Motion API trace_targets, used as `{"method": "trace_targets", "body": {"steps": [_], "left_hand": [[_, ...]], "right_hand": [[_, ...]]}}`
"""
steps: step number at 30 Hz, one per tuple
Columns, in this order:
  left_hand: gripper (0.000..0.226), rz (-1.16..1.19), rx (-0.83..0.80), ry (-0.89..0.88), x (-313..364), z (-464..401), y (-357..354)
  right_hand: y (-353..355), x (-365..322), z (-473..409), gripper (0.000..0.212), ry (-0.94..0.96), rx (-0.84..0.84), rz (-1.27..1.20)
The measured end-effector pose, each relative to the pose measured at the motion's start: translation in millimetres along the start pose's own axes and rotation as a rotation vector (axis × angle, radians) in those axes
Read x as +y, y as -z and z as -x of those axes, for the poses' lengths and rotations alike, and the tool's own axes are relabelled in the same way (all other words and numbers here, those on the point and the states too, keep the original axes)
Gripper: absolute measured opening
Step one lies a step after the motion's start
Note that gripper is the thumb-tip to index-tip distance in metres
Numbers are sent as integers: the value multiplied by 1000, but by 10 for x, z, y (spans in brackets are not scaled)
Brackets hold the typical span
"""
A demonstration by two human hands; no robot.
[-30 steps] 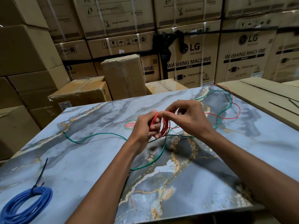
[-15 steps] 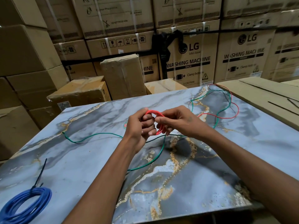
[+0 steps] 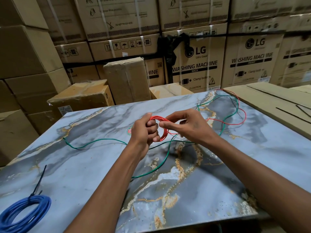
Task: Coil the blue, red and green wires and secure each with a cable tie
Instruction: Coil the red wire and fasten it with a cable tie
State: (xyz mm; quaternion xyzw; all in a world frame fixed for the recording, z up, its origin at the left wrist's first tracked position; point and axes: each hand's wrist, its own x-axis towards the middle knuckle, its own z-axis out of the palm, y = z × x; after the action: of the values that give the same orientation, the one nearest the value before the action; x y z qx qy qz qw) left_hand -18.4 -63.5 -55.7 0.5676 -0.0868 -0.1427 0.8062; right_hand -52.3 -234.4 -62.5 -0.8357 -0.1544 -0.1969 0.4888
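Note:
Over the middle of the marble-patterned slab [image 3: 101,165], my left hand [image 3: 145,132] grips a small coil of red wire [image 3: 164,130] with its fingers curled round it. My right hand [image 3: 186,126] pinches the red strand at the coil's right side. The loose red tail [image 3: 235,123] runs off to the far right of the slab. A green wire [image 3: 94,142] lies uncoiled across the slab, passing under my hands. At the near left lies the blue wire [image 3: 25,212], coiled and bound by a black cable tie [image 3: 39,180].
Stacked cardboard cartons [image 3: 195,64] wall in the slab at the back and left. A flat cardboard sheet [image 3: 272,101] adjoins the slab's right side, with thin black cable ties [image 3: 291,113] lying on it. The slab's front edge is near my forearms.
My right hand has carried the red strand round the coil and opened out slightly to the right. The loose red tail on the slab has shortened a little. The left hand keeps its grip.

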Motion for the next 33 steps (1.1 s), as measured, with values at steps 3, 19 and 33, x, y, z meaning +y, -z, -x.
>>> {"method": "trace_targets", "body": {"steps": [3, 19, 33], "left_hand": [[47, 86, -3, 10, 55, -18, 54], [49, 735, 118, -88, 240, -157, 436], [50, -227, 519, -313, 11, -232, 327]], "right_hand": [[164, -55, -21, 28, 51, 68, -35], [483, 232, -110, 17, 263, 397, 367], [-162, -121, 137, 29, 240, -267, 645]]}}
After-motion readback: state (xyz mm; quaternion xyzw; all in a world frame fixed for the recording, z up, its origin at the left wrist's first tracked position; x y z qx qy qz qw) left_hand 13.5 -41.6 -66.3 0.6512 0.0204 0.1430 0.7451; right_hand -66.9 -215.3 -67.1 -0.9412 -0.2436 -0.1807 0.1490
